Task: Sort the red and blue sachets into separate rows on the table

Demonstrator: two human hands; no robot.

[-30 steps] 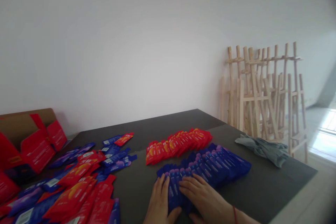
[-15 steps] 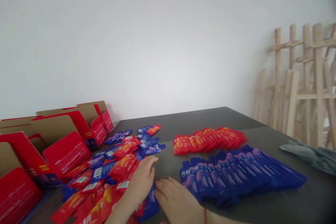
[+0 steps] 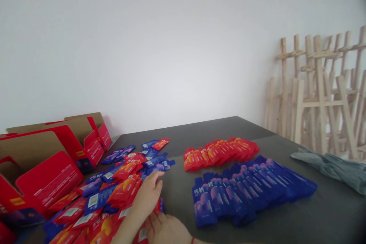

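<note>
My left hand (image 3: 148,195) reaches over the right edge of a mixed heap of red sachets (image 3: 123,190) and blue sachets (image 3: 98,198). Its thumb and forefinger are apart, with nothing visible between them. Close below it, my right hand (image 3: 168,230) is turned palm up, its fingers stretched left against the heap's near edge. The left wrist partly hides those fingertips. Right of the hands, a fanned row of blue sachets (image 3: 237,196) lies flat, fronts up. Behind it is a similar overlapping row of red sachets (image 3: 220,153).
Open red cardboard boxes (image 3: 54,177) with brown insides line the left side. A crumpled grey plastic bag or cloth (image 3: 328,166) lies at the dark table's (image 3: 206,127) right edge. Wooden easels (image 3: 317,95) stand beyond, beside a white wall (image 3: 177,45).
My right hand has moved left and turned palm up toward the heap. My left hand has shifted slightly left in view. The camera has turned a little right, showing more easels.
</note>
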